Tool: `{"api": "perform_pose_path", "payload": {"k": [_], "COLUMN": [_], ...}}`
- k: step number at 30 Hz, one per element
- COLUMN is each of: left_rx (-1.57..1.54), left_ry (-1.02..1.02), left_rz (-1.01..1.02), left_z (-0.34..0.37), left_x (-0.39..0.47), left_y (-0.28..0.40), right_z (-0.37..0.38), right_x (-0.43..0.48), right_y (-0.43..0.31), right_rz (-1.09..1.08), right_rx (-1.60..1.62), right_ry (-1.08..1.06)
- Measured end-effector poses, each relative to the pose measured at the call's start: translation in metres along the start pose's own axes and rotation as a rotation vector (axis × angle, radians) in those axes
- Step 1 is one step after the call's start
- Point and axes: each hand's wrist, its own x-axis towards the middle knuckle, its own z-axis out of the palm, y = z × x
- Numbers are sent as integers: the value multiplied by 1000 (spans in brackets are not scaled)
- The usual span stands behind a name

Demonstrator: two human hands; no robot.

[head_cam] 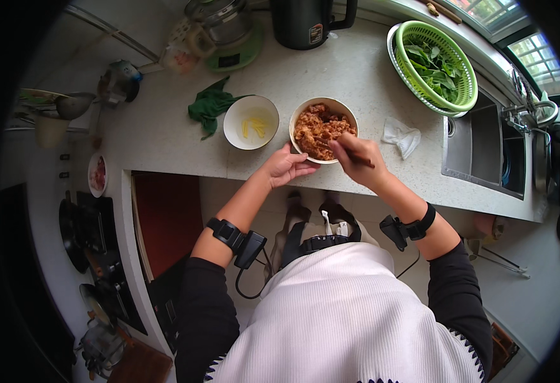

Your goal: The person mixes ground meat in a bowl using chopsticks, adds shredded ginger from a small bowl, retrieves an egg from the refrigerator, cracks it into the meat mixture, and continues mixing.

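Observation:
Reddish-brown minced meat point(322, 125) fills much of a white bowl point(355, 119) near the counter's front edge. My right hand point(362, 158) grips dark brown chopsticks point(325, 142), whose tips are in the meat. At the bowl's lower left rim, my left hand point(288, 165) steadies it, the thumb at the rim and the fingers along the outer side. Just left stands a second white bowl point(232, 130) with pale yellow strips point(253, 127) in clear liquid. A dark green cloth point(213, 106) lies beside that bowl.
A green colander point(471, 91) of leafy greens stands at the back right, near the metal sink point(473, 143). A crumpled white tissue point(402, 137) lies right of the meat bowl. Behind are a black kettle point(301, 24) and a green kitchen scale point(237, 55). The stove point(110, 258) is at left.

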Motion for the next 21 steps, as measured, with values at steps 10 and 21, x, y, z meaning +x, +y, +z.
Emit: {"api": "perform_pose_path", "payload": {"k": [10, 21], "left_rx": [-58, 50], "left_ry": [71, 108], "left_rz": [51, 38], "left_z": [5, 16], "left_x": [8, 4], "left_y": [-7, -2], "right_z": [-35, -24], "right_x": [16, 18], "right_y": [-5, 15], "right_rz": [16, 414], "right_rx": [-86, -191], "right_ry": [59, 207]}}
